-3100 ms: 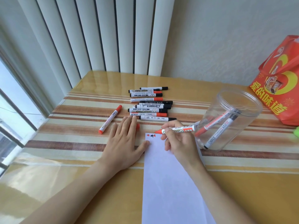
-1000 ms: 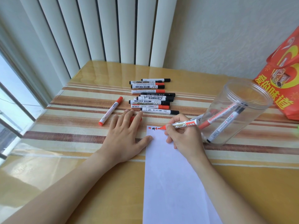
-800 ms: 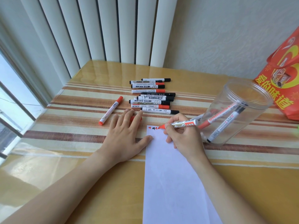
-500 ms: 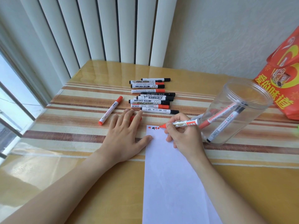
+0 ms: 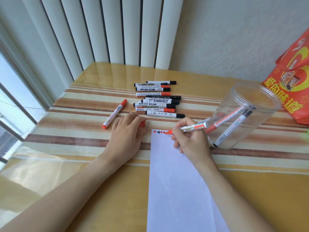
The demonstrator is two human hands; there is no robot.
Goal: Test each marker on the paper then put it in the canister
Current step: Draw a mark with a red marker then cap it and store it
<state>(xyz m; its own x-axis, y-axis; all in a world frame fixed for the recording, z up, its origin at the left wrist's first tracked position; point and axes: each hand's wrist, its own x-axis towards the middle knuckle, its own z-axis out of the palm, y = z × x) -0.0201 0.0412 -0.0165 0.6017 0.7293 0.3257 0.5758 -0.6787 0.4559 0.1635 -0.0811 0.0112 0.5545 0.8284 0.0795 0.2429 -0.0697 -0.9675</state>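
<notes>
A white paper strip (image 5: 175, 181) lies on the striped table, with small red marks along its top edge. My right hand (image 5: 190, 141) grips an uncapped red marker (image 5: 189, 128) like a pen, its tip touching the paper's top edge beside the marks. My left hand (image 5: 127, 136) rests on the table just left of the paper, fingers curled over a red cap (image 5: 142, 124). The clear canister (image 5: 242, 114) stands to the right with a few markers leaning inside. Several capped red and black markers (image 5: 157, 99) lie in a pile behind my hands.
One red marker (image 5: 114, 114) lies apart, left of the pile. A red printed bag (image 5: 294, 81) stands at the back right against the wall. Vertical blinds and a window close off the left and back. A green object peeks in at the right edge (image 5: 307, 131).
My left hand slid off the paper's edge and its flat fingers curled over the red cap. The marker tip moved right along the top edge, adding red marks.
</notes>
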